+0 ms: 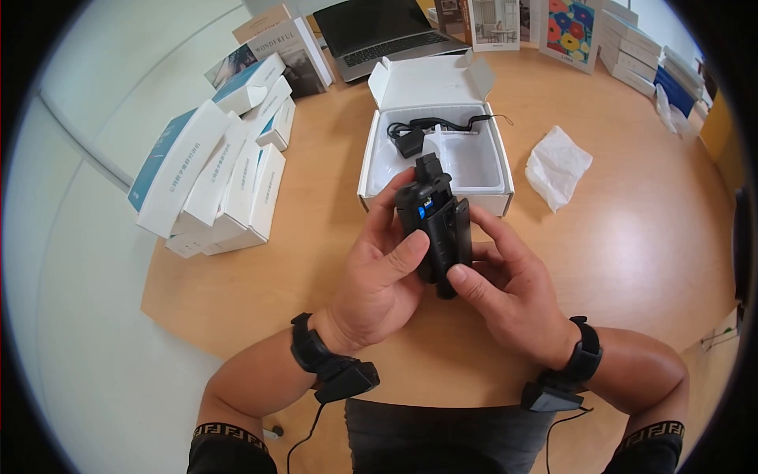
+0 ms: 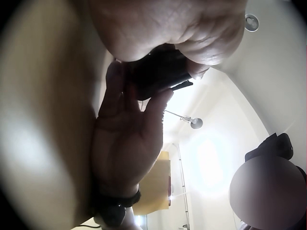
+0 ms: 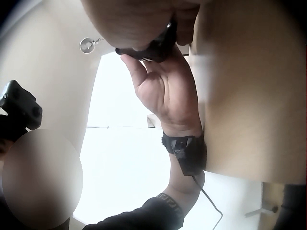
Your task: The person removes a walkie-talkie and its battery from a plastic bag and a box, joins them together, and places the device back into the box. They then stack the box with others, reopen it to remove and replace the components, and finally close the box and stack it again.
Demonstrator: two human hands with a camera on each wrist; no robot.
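Note:
Over the front of the table, both hands hold a black two-way radio (image 1: pixel 433 237), its stubby top end pointing away from me. A small blue and white spot shows on its near face. My left hand (image 1: pixel 379 272) grips its left side, thumb across the face and fingers behind. From the right, my right hand (image 1: pixel 513 296) pinches a flat black piece (image 1: pixel 463 229) along the radio's side, thumb near the lower end. In the left wrist view the radio (image 2: pixel 158 72) is a dark shape between both hands. The right wrist view shows only part of it, beneath my right palm.
Just beyond the radio stands an open white box (image 1: pixel 505 170) holding a black charger with its cord (image 1: pixel 410 142). Crumpled white paper (image 1: pixel 557 167) lies to its right. Stacked white boxes (image 1: pixel 229 197) stand at left; a laptop (image 1: pixel 387 39) and books (image 1: pixel 296 59) are at the back.

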